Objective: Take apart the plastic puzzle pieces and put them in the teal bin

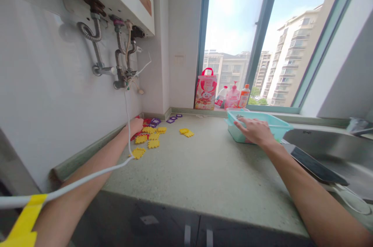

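My left hand (pixel 135 126) reaches to the far left of the counter, fingers curled down onto a pile of flat toothed plastic pieces; what it grips is hidden. Yellow pieces (pixel 149 138) lie just beside it, red pieces (pixel 145 122) and purple pieces (pixel 155 122) behind it near the wall. Two more yellow pieces (pixel 187 133) lie apart toward the middle. My right hand (pixel 254 130) rests on the near rim of a teal plastic tub (pixel 279 126), fingers over its edge.
A white cable (pixel 127 115) hangs from the wall heater pipes (pixel 119 60) across my left arm. A red bag (pixel 206 91) and bottles (pixel 237 96) stand on the window sill. A steel sink (pixel 329 150) and a dark tablet (pixel 314 164) lie to the right.
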A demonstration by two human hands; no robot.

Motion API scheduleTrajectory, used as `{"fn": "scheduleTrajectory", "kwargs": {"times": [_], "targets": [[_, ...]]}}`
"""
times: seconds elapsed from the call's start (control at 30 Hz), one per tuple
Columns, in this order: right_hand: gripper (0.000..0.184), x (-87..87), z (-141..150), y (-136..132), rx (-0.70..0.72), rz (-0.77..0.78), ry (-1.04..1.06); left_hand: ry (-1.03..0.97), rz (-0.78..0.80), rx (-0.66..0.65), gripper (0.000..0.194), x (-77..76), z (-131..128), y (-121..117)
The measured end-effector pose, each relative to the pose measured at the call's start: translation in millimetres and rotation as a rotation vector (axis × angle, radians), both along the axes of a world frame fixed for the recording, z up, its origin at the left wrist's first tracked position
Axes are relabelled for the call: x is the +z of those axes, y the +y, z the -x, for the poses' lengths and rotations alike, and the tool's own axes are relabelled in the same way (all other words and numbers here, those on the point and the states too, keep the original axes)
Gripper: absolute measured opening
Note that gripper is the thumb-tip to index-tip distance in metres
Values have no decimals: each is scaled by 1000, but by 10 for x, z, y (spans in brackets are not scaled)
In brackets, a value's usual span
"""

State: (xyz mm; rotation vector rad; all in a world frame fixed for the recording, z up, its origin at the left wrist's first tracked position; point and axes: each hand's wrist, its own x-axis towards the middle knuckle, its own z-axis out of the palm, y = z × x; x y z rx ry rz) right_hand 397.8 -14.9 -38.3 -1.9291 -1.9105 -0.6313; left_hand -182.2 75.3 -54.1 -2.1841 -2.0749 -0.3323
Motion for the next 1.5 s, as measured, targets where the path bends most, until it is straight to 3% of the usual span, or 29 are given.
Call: {"fn": "scheduleTrajectory", "kwargs": {"times": [0.1, 0.3, 0.5, 0.7, 0.83, 1.0, 1.13, 1.27, 1.37, 1.5], "targets": [[59, -24, -40, 20, 7, -3, -17, 71, 80, 47, 40, -14, 52, 129], [61, -36, -60, 21, 18, -18, -19, 102, 107, -42, 72, -3, 123, 198], [56, 43, -2, -43, -26, 67, -38, 114, 75, -22, 47, -28, 167, 200], [53, 51, -13, -29, -50, 91, -61, 137, 115, 35, 38, -48, 105, 230], [52, 35, -35, -22, -36, 86, -48, 87, 60, 46, 38, 0, 99, 161], [55, 30, -56, -33, 42, -59, -18, 40, -157, 33, 33, 145, 18, -6], [51, 46, 11, -63, 119, -207, -22, -77, -242, -344, 28, 167, -354, -183], [45, -14, 194, -88, 253, -297, -40, -98, 16, -652, 33, 112, -641, -289], [40, -141, 449, -108, 431, -296, -58, -67, 76, -636, 47, 148, -557, -260], [35, -344, 1013, -222, 684, -225, -16, -9, 98, -457, 35, 232, -273, -155]]}}
